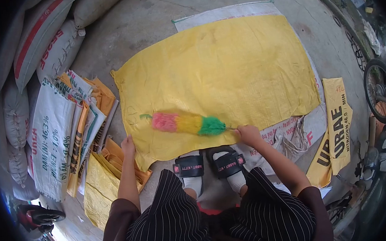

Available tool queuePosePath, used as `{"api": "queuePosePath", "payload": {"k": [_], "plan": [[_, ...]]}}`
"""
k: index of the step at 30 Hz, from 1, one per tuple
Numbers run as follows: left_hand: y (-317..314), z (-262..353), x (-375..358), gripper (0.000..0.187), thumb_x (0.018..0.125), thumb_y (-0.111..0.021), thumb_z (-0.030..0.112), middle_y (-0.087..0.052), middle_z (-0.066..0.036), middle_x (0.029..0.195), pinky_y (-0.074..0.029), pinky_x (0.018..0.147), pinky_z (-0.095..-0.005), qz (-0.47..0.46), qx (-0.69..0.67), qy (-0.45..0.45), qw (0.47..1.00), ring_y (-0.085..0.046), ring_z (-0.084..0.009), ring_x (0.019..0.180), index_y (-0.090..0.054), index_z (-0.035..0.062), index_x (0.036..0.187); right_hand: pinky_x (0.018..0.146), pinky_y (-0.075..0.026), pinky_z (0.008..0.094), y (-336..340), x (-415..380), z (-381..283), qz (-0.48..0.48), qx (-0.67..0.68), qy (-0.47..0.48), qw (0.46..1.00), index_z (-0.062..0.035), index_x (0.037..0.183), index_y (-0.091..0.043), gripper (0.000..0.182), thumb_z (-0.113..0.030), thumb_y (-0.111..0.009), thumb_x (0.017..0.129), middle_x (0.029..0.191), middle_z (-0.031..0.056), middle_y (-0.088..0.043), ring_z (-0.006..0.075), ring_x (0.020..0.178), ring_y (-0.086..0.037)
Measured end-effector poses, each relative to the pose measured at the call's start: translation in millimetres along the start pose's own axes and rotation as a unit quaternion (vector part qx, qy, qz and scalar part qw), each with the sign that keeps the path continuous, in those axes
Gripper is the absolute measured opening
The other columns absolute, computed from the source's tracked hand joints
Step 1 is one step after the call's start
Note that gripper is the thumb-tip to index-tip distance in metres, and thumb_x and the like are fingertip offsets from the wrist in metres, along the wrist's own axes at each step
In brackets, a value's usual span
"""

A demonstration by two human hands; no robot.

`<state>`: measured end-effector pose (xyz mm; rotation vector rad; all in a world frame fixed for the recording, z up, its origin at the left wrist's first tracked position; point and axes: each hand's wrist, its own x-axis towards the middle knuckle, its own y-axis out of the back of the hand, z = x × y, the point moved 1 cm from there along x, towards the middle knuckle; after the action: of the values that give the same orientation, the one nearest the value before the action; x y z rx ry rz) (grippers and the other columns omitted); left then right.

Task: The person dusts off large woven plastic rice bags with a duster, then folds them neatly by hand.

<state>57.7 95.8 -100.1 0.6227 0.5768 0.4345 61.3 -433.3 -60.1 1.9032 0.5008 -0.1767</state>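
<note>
A large yellow woven sack (225, 64) lies spread flat on the ground before my feet. My right hand (248, 135) is closed around the thin handle of a fluffy duster (188, 124), banded pink, yellow and green. The duster's head lies over the near part of the sack, its pink end toward the left. At the sack's left edge, my left hand (128, 145) grips the yellow material with its fingers closed.
Folded sacks (53, 134) are stacked at the left, with folded yellow sacks (101, 185) nearer me. Full sacks (44, 37) are piled behind. White sacks (288, 136) lie under the yellow one; URAE sacks (339, 128) are at right. A bicycle wheel (381, 90) stands far right.
</note>
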Motion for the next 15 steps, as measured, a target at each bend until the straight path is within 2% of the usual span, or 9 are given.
{"api": "queuePosePath", "payload": {"k": [2,4,7,8,10,11,13,15], "plan": [[1,-21,14,0.039,0.09,-0.046,0.029,-0.06,-0.015,0.072,-0.042,0.063,-0.0344,0.048,0.029,-0.02,0.998,-0.056,-0.0203,0.066,-0.059,-0.0068,0.083,0.058,-0.044,0.048,10,-14,44,0.063,-0.015,-0.093,0.994,-0.0056,0.075,-0.059,0.032,-0.034,-0.046,0.084,0.065,0.0188,-0.059,0.0372,0.062,-0.058],[9,-7,5,0.039,0.09,-0.045,0.029,-0.06,-0.017,0.072,-0.042,0.063,-0.0354,0.056,0.04,-0.034,0.997,-0.056,-0.0224,0.065,-0.059,-0.0065,0.083,0.06,-0.045,0.0482,25,-34,86,0.136,-0.014,-0.231,0.963,-0.0037,0.079,-0.06,0.034,-0.033,-0.044,0.086,0.07,0.02,-0.06,0.0384,0.067,-0.059],[12,0,-2,0.039,0.09,-0.043,0.029,-0.06,-0.019,0.072,-0.042,0.063,-0.0367,0.054,0.069,-0.048,0.995,-0.057,-0.0257,0.064,-0.058,-0.0061,0.083,0.065,-0.043,0.0502,41,-68,159,0.297,0.018,-0.437,0.849,-0.0012,0.085,-0.06,0.037,-0.032,-0.04,0.088,0.079,0.023,-0.06,0.0404,0.075,-0.058],[13,-1,-1,0.04,0.09,-0.042,0.029,-0.06,-0.019,0.072,-0.042,0.063,-0.0371,0.041,0.09,-0.051,0.994,-0.057,-0.0269,0.064,-0.058,-0.006,0.083,0.065,-0.043,0.0502,50,-74,173,0.301,0.016,-0.44,0.846,-0.0012,0.085,-0.06,0.037,-0.032,-0.04,0.088,0.079,0.023,-0.06,0.0404,0.075,-0.058],[13,-2,-2,0.04,0.091,-0.041,0.03,-0.061,-0.02,0.074,-0.042,0.063,-0.0371,0.034,0.113,-0.06,0.991,-0.057,-0.0275,0.065,-0.058,-0.0063,0.084,0.068,-0.042,0.0504,70,-82,191,0.284,0.044,-0.542,0.79,-0.0012,0.089,-0.06,0.038,-0.032,-0.038,0.088,0.083,0.0245,-0.059,0.0409,0.08,-0.056],[12,-3,-2,0.041,0.091,-0.041,0.03,-0.061,-0.02,0.075,-0.042,0.063,-0.0371,0.029,0.138,-0.065,0.988,-0.058,-0.0281,0.066,-0.058,-0.0065,0.085,0.068,-0.042,0.0504,69,-80,191,0.288,0.044,-0.548,0.784,-0.0012,0.089,-0.06,0.038,-0.032,-0.038,0.088,0.083,0.0245,-0.059,0.0409,0.08,-0.056],[11,-4,-1,0.04,0.091,-0.041,0.03,-0.061,-0.02,0.075,-0.042,0.064,-0.0372,0.022,0.133,-0.069,0.988,-0.058,-0.0287,0.067,-0.058,-0.0063,0.085,0.062,-0.04,0.0471,65,-69,171,0.348,0.112,-0.458,0.811,0.0013,0.083,-0.058,0.038,-0.03,-0.037,0.089,0.083,0.0257,-0.057,0.039,0.075,-0.057],[9,-16,1,0.04,0.091,-0.041,0.03,-0.061,-0.02,0.075,-0.042,0.065,-0.0373,0.012,0.13,-0.068,0.989,-0.058,-0.0292,0.068,-0.058,-0.0061,0.085,0.057,-0.04,0.0455,58,-67,112,0.33,0.081,-0.314,0.886,0.002,0.076,-0.055,0.035,-0.027,-0.04,0.088,0.074,0.0231,-0.057,0.0392,0.069,-0.056]]}}
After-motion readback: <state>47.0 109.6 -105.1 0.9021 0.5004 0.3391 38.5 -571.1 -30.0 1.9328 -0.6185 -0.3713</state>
